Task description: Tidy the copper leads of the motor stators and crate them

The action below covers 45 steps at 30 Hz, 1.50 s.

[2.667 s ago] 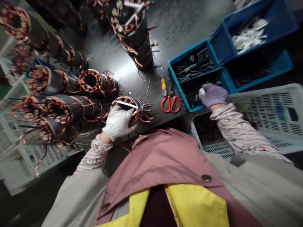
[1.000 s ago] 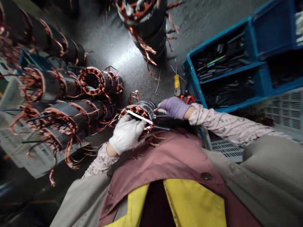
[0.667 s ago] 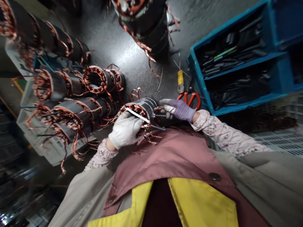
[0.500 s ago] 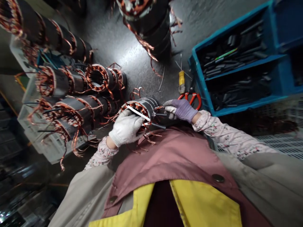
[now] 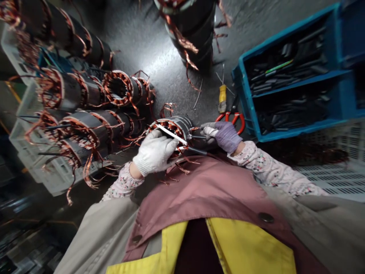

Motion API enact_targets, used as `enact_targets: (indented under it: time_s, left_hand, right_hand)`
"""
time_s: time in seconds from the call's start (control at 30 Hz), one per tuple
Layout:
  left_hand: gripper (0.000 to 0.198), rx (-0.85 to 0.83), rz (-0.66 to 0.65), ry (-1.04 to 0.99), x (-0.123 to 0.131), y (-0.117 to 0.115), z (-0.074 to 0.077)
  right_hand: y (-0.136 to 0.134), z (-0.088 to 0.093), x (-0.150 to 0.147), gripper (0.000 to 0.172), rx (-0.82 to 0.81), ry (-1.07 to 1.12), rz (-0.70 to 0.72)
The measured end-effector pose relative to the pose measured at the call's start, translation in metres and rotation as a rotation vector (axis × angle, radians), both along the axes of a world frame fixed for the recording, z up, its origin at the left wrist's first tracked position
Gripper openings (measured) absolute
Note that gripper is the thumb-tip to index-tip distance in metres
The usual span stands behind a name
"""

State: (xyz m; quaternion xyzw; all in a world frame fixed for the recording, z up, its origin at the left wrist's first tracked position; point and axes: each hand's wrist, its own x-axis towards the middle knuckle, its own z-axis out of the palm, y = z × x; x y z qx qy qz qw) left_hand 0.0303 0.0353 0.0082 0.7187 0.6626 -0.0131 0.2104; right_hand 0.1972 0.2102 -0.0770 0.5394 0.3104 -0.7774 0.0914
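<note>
In front of me a motor stator with copper windings lies on its side on the dark worktop. My left hand, in a white knit glove, is closed on its near-left rim. A white sleeve crosses the stator's open end above my fingers, and a dark grey sleeve sticks out low on the right. My right hand, in a purple glove with greyish fingertips, pinches the end of a copper lead coming off the stator's right side.
Rows of stators lie at left by white crates. Another stator stack stands beyond. Right are a yellow-handled tool, red-handled pliers and a blue bin of dark sleeves. A white perforated crate sits nearer.
The view has shifted slightly. My right fingers have curled in closer around the lead's end. My left hand keeps its hold on the stator.
</note>
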Motion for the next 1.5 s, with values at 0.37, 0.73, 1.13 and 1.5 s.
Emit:
enact_targets:
  time_s: [0.37,0.73,1.13,1.5]
  left_hand:
    - [0.045,-0.009,-0.009,-0.010,0.001,0.003,0.001]
    - [0.047,-0.026,-0.004,-0.028,0.001,0.004,-0.001]
    - [0.048,-0.018,-0.013,-0.009,0.002,0.002,-0.001]
    - [0.038,-0.096,-0.001,-0.048,0.002,0.005,0.004]
  right_hand:
    - [-0.006,-0.004,0.005,0.013,0.038,-0.032,0.015]
    - [0.008,-0.030,0.015,0.022,0.655,0.161,0.589]
    - [0.027,-0.031,0.007,0.037,0.706,0.282,0.897]
    - [0.012,-0.035,0.004,0.019,0.355,0.223,0.607]
